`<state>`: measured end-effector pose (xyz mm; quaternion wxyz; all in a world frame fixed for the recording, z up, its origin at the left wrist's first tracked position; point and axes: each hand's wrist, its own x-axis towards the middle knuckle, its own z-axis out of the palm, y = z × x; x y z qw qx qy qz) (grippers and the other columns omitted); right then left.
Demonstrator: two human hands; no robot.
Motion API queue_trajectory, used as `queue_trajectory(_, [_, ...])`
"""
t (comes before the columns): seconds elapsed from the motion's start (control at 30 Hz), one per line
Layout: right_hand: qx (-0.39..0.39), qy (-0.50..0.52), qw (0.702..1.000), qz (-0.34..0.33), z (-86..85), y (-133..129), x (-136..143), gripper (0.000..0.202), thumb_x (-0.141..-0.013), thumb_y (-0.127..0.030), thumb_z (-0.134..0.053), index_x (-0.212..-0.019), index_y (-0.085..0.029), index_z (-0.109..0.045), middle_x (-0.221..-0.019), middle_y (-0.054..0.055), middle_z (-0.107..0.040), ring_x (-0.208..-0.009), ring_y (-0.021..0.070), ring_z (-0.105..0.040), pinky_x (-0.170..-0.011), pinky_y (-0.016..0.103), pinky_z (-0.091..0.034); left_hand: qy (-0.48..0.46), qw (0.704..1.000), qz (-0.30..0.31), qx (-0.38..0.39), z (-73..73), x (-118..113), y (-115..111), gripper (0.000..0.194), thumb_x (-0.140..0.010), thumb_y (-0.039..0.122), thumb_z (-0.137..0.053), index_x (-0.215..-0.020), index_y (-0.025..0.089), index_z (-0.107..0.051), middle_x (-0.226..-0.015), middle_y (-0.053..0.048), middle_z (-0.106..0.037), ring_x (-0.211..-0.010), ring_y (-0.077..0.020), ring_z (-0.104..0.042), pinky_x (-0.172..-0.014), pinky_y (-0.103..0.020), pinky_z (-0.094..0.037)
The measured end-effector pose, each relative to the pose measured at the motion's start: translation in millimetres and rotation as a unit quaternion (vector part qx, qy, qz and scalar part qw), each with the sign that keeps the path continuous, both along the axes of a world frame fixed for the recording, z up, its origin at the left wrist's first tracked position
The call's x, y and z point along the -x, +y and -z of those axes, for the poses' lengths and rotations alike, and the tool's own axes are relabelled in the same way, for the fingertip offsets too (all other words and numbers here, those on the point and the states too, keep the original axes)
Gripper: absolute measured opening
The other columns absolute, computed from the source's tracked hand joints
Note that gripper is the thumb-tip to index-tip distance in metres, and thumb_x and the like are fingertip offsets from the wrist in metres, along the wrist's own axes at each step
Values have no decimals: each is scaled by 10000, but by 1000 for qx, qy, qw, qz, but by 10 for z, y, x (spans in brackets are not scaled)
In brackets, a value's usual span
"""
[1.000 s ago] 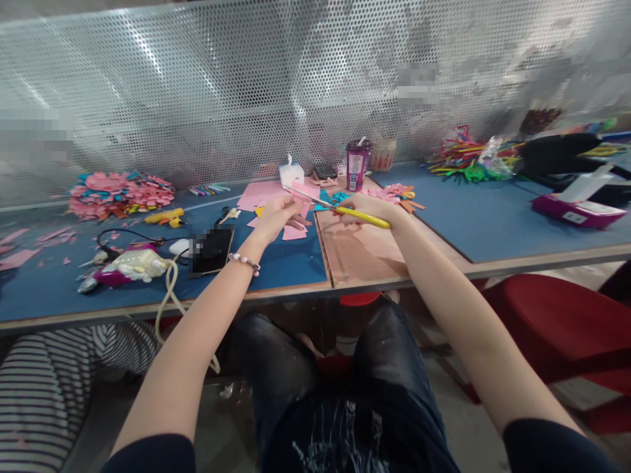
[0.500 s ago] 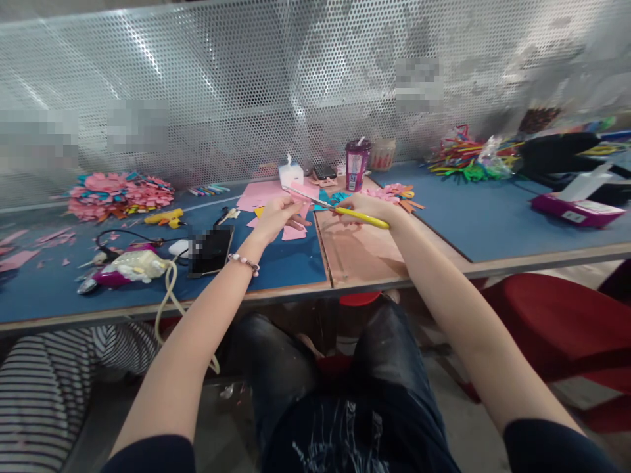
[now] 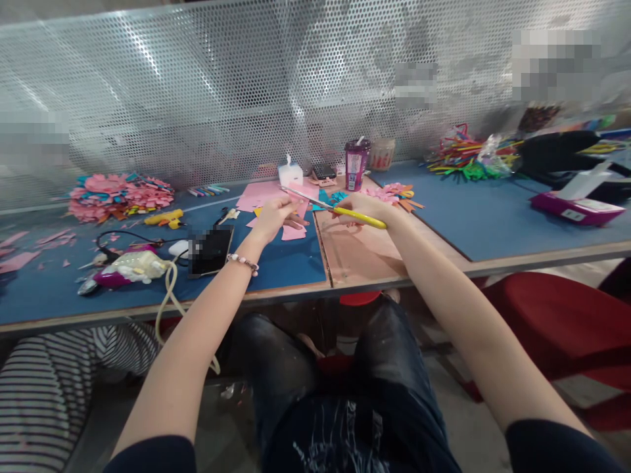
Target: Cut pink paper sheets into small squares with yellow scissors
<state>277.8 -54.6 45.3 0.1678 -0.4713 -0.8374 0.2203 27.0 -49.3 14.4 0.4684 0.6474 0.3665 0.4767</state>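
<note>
My right hand (image 3: 363, 205) is wrapped around yellow-handled scissors (image 3: 362, 217). Their long metal blades point left and slightly away from me, passing just above my left hand (image 3: 277, 217). The fingers of that left hand are pinched on a piece of pink paper (image 3: 302, 205), which lies along the blades. Whether the blades are apart cannot be made out at this size. Beneath my left hand are more pink paper pieces (image 3: 294, 232) and a bit of yellow paper. Behind it lie larger pink sheets (image 3: 254, 196). Blue paper strips (image 3: 339, 198) lie beyond my right hand.
A purple cup (image 3: 355, 165) and a white tissue pack (image 3: 290, 173) stand at the back against the perforated metal screen (image 3: 221, 85). To the left are a phone (image 3: 211, 251), a yellow glue gun (image 3: 165, 217) and a pink paper heap (image 3: 118, 195). A purple tissue box (image 3: 576, 209) is far right.
My right hand and the scissors have shifted very slightly left. My left hand stays in nearly the same place with the pink paper.
</note>
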Motion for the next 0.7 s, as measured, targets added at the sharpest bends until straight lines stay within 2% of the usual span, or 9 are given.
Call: queue_trajectory(0.7, [-4,29,1000,11,47,-15,23,264,-673,-214,-600,-903,-139,-706,-571,-12,-592,-447,98,-533,-419,191,-399,-25,1000,3,8,-40,11,-31,279,-752,349,-711,-768,127,-542,-625,-44,-653,-546,-188,-695,-479,-233,-529])
